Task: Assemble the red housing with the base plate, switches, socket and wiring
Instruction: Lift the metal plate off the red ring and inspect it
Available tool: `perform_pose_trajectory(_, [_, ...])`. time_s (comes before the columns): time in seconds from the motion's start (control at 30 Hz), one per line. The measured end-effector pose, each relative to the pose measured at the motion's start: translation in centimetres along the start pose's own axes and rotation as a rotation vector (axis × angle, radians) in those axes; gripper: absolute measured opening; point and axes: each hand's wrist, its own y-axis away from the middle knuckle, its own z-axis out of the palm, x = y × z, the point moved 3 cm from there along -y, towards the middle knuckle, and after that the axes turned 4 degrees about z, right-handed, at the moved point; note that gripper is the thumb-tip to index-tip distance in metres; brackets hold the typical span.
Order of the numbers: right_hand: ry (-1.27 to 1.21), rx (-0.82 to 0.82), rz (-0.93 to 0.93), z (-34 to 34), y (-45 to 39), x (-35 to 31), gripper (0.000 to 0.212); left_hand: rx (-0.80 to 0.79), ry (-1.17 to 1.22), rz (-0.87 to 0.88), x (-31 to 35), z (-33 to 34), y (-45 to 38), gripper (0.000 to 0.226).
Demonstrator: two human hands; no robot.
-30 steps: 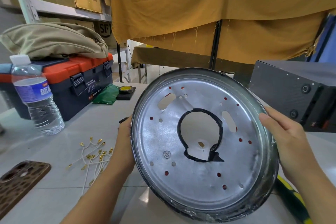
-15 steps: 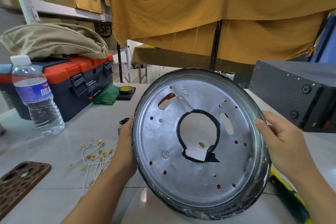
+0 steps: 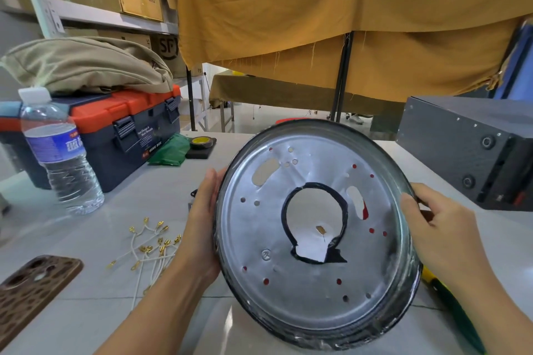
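1. Left hand [image 3: 202, 222]: flat against the left rim of the plate [image 3: 314, 236], fingers straight and pressing rather than curled round it.
2. Right hand [image 3: 438, 228]: curled over the right rim, thumb on the near face, gripping the edge.
3. Plate: held up off the table [image 3: 86, 311] between both hands, tilted, inner face toward the camera; turned clockwise from a second ago, so the oval slot and the black-edged centre hole [image 3: 315, 222] sit differently, and lifted slightly farther from the face.
4. Red housing [image 3: 291, 120]: only a sliver visible past the top rim and through some small holes, so seemingly behind the plate; seating impossible to judge.
5. Meaning, as a judgement: turning to line up holes with the housing, alignment not finished.
6. Wires [image 3: 150, 245] with brass terminals: loose on the table left of the left wrist, untouched, so wiring remains.
7. Farther out: bottle [image 3: 57, 153] and toolbox [image 3: 121, 130] at far left.
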Motion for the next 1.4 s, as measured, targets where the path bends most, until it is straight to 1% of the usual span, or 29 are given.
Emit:
perform_pose_trajectory(0.07, [-0.007, 0.014, 0.003, -0.01, 0.00, -0.11, 0.021, -0.011, -0.016, 0.007, 0.24, 0.17, 0.21, 0.082])
perform_pose_trajectory(0.13, [-0.013, 0.032, 0.004, -0.01, 0.02, -0.16, 0.023, -0.027, -0.028, 0.035, 0.21, 0.28, 0.23, 0.087])
perform_pose_trajectory(0.2, [-0.011, 0.054, -0.009, 0.01, 0.08, -0.34, 0.024, -0.041, -0.044, 0.049, 0.15, 0.16, 0.23, 0.088])
perform_pose_trajectory(0.27, [-0.009, 0.071, -0.023, -0.01, 0.15, -0.53, 0.026, -0.046, -0.055, 0.042, 0.11, 0.16, 0.28, 0.083])
perform_pose_trajectory(0.37, [-0.003, 0.083, -0.037, -0.06, 0.20, -0.67, 0.027, -0.052, -0.047, 0.040, 0.01, 0.09, 0.21, 0.066])
perform_pose_trajectory(0.53, [0.028, 0.101, -0.053, -0.10, 0.23, -0.84, 0.029, -0.056, -0.016, 0.066, 0.09, 0.25, 0.23, 0.053])
perform_pose_trajectory(0.8, [0.008, 0.112, -0.090, -0.15, 0.23, -0.96, 0.024, -0.051, -0.061, 0.108, 0.29, 0.33, 0.33, 0.052])
perform_pose_trajectory(1.1, [0.003, 0.125, -0.073, -0.27, 0.20, -0.94, 0.022, -0.050, -0.053, 0.111, 0.23, 0.31, 0.29, 0.054])
perform_pose_trajectory(1.3, [0.018, 0.067, -0.011, -0.33, 0.10, -0.78, 0.023, -0.034, -0.088, 0.133, 0.30, 0.47, 0.29, 0.046])
perform_pose_trajectory(1.4, [0.027, 0.019, 0.037, -0.50, -0.02, -0.69, 0.025, -0.041, -0.100, 0.124, 0.34, 0.59, 0.23, 0.046])
